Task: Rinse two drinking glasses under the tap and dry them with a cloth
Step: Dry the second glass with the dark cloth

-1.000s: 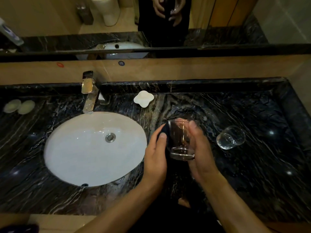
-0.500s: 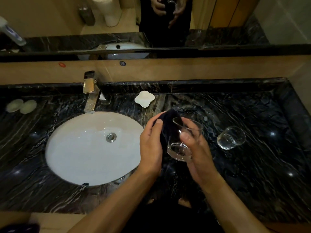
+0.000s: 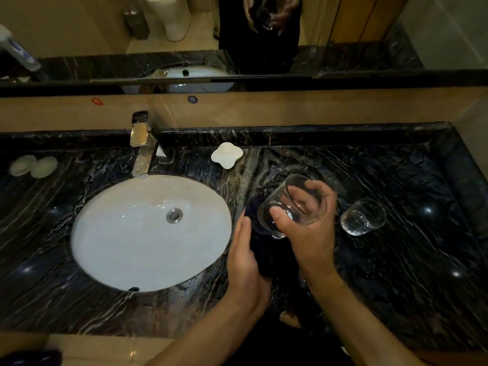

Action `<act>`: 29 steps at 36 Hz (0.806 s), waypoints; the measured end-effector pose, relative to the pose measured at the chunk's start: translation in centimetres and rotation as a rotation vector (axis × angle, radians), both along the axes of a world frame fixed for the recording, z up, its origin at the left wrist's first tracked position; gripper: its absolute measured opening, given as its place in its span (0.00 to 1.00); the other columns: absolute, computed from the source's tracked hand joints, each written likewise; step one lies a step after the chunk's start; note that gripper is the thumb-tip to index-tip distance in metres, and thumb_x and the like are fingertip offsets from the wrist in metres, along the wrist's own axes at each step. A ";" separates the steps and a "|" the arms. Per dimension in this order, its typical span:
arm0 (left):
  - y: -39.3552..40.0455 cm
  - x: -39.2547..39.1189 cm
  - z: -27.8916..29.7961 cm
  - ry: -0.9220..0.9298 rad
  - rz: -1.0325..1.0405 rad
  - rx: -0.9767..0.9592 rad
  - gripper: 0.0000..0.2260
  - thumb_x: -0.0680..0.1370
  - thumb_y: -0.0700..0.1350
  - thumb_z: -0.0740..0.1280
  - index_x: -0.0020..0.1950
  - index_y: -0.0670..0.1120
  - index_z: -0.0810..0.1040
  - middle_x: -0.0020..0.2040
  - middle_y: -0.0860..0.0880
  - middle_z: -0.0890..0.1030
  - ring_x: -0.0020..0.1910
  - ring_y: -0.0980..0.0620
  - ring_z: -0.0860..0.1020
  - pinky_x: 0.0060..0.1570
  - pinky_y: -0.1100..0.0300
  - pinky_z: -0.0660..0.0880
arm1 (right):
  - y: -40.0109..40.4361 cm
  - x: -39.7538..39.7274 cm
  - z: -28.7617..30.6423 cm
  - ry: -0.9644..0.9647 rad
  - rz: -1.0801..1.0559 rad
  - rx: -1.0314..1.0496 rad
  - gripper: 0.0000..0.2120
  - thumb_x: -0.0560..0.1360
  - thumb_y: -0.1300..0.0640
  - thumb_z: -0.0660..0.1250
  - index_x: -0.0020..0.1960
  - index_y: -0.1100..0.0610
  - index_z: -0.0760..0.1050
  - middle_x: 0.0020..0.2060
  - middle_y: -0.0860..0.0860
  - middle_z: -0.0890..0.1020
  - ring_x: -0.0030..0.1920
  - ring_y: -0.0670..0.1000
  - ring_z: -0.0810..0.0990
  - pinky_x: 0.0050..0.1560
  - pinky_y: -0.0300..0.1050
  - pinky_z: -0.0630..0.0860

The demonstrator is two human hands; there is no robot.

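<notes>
Dark veined marble countertop (image 3: 396,273) runs round the white oval basin (image 3: 148,233), with the chrome tap (image 3: 141,146) dry behind it. Your right hand (image 3: 309,233) is wrapped around a clear drinking glass (image 3: 290,207), held above the counter just right of the basin. Its long axis is tilted, mouth pointing up and away from you, base towards your left hand (image 3: 244,257), which clutches the dark cloth (image 3: 264,247) against that base. Turn the glass slowly against the cloth, then push cloth inside. A second clear glass (image 3: 363,216) stands upright nearby, right.
</notes>
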State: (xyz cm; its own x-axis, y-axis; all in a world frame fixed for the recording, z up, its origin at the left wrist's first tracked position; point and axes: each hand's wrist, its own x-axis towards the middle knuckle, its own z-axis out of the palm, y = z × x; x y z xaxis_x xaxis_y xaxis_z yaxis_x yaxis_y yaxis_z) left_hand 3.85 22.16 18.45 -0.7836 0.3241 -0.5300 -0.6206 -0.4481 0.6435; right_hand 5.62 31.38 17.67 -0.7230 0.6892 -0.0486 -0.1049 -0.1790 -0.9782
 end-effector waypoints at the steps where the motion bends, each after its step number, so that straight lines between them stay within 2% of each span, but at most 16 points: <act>1: 0.0 -0.4 0.1 -0.007 0.007 0.018 0.24 0.76 0.51 0.63 0.71 0.44 0.74 0.66 0.40 0.79 0.67 0.42 0.76 0.72 0.44 0.67 | -0.1 0.2 0.0 -0.004 0.011 0.000 0.33 0.59 0.52 0.78 0.60 0.50 0.67 0.52 0.51 0.85 0.58 0.53 0.83 0.63 0.55 0.77; 3: -0.1 -1.1 0.2 -0.037 0.017 0.041 0.22 0.79 0.51 0.62 0.71 0.42 0.74 0.66 0.38 0.78 0.66 0.41 0.77 0.69 0.45 0.71 | -0.5 0.5 0.0 -0.004 0.032 -0.003 0.33 0.59 0.53 0.77 0.60 0.50 0.67 0.52 0.48 0.85 0.57 0.54 0.83 0.65 0.57 0.76; 5: -0.1 -1.6 0.3 -0.101 0.002 0.091 0.19 0.83 0.49 0.58 0.68 0.39 0.76 0.63 0.37 0.80 0.58 0.42 0.82 0.58 0.50 0.79 | -0.8 0.8 -0.1 0.009 0.045 -0.019 0.33 0.59 0.55 0.77 0.60 0.51 0.67 0.51 0.49 0.86 0.56 0.53 0.84 0.62 0.51 0.77; 7: 0.0 -1.9 0.1 -0.163 -0.036 0.142 0.19 0.83 0.49 0.57 0.62 0.38 0.80 0.58 0.37 0.83 0.52 0.44 0.84 0.51 0.54 0.82 | -1.0 0.8 -0.1 0.024 0.056 -0.013 0.34 0.59 0.56 0.77 0.60 0.51 0.67 0.51 0.50 0.85 0.55 0.51 0.84 0.58 0.44 0.78; 9: 0.0 -1.7 0.1 -0.214 -0.072 0.182 0.20 0.81 0.49 0.57 0.58 0.38 0.83 0.58 0.37 0.83 0.53 0.44 0.84 0.54 0.53 0.81 | -1.0 0.7 -0.2 0.022 0.064 0.026 0.35 0.59 0.56 0.78 0.61 0.51 0.66 0.52 0.52 0.84 0.56 0.51 0.84 0.59 0.44 0.78; 12: -0.7 -0.9 -0.1 -0.314 -0.132 0.191 0.21 0.81 0.50 0.58 0.62 0.37 0.81 0.63 0.37 0.80 0.60 0.41 0.80 0.63 0.47 0.76 | -0.4 0.3 -0.2 -0.002 0.105 0.129 0.37 0.59 0.55 0.79 0.63 0.50 0.65 0.56 0.54 0.82 0.60 0.53 0.82 0.63 0.47 0.76; 15: -1.6 -0.2 -0.4 -0.352 -0.189 0.183 0.18 0.80 0.48 0.62 0.59 0.38 0.83 0.62 0.36 0.81 0.59 0.39 0.80 0.67 0.45 0.72 | 1.0 -0.1 -0.5 -0.032 0.108 0.185 0.37 0.60 0.54 0.79 0.63 0.49 0.65 0.56 0.54 0.82 0.58 0.53 0.82 0.64 0.50 0.76; 17: -2.3 0.0 -0.2 -0.330 -0.221 0.190 0.17 0.79 0.48 0.62 0.56 0.38 0.84 0.59 0.37 0.82 0.54 0.40 0.82 0.64 0.46 0.75 | 1.9 -0.2 -0.6 -0.048 0.096 0.194 0.36 0.59 0.53 0.80 0.62 0.48 0.65 0.55 0.54 0.82 0.57 0.53 0.83 0.63 0.51 0.77; 19: -2.6 -0.3 -0.1 -0.288 -0.235 0.192 0.17 0.80 0.47 0.60 0.52 0.39 0.86 0.54 0.38 0.84 0.49 0.43 0.84 0.54 0.50 0.81 | 2.2 0.1 -0.6 -0.057 0.093 0.187 0.36 0.59 0.54 0.79 0.61 0.47 0.65 0.54 0.54 0.82 0.56 0.52 0.83 0.61 0.48 0.77; 21: -2.7 -1.1 0.2 -0.250 -0.211 0.168 0.18 0.80 0.47 0.59 0.51 0.39 0.86 0.51 0.38 0.85 0.46 0.44 0.85 0.46 0.53 0.83 | 2.0 0.6 -0.4 -0.060 0.118 0.159 0.35 0.59 0.55 0.79 0.61 0.46 0.66 0.54 0.53 0.82 0.57 0.51 0.83 0.58 0.44 0.78; 22: -2.6 -1.6 0.3 -0.231 -0.189 0.156 0.18 0.80 0.47 0.59 0.53 0.38 0.85 0.52 0.38 0.85 0.47 0.44 0.85 0.47 0.53 0.83 | 1.7 0.9 -0.4 -0.058 0.140 0.138 0.36 0.58 0.56 0.79 0.61 0.46 0.66 0.54 0.53 0.82 0.57 0.52 0.83 0.58 0.45 0.78; 25: -1.9 -3.1 0.0 -0.221 -0.139 0.126 0.20 0.82 0.48 0.58 0.62 0.35 0.80 0.60 0.35 0.81 0.56 0.41 0.82 0.61 0.48 0.77 | -0.1 1.5 -0.3 -0.039 0.208 0.129 0.37 0.59 0.57 0.80 0.63 0.47 0.66 0.55 0.53 0.83 0.59 0.55 0.82 0.62 0.54 0.78; 28: -1.1 -3.4 -0.2 -0.258 -0.134 0.137 0.20 0.83 0.49 0.56 0.56 0.36 0.82 0.57 0.36 0.83 0.52 0.42 0.83 0.55 0.50 0.80 | -1.4 1.1 -0.2 -0.021 0.188 0.191 0.38 0.59 0.57 0.80 0.63 0.44 0.66 0.57 0.50 0.83 0.62 0.55 0.81 0.65 0.53 0.75; 29: -1.0 -3.2 -0.3 -0.276 -0.145 0.147 0.21 0.83 0.49 0.56 0.58 0.36 0.82 0.57 0.37 0.83 0.53 0.42 0.83 0.55 0.51 0.80 | -1.4 0.9 -0.2 -0.020 0.173 0.199 0.38 0.59 0.57 0.80 0.63 0.43 0.66 0.57 0.49 0.83 0.62 0.54 0.81 0.65 0.51 0.75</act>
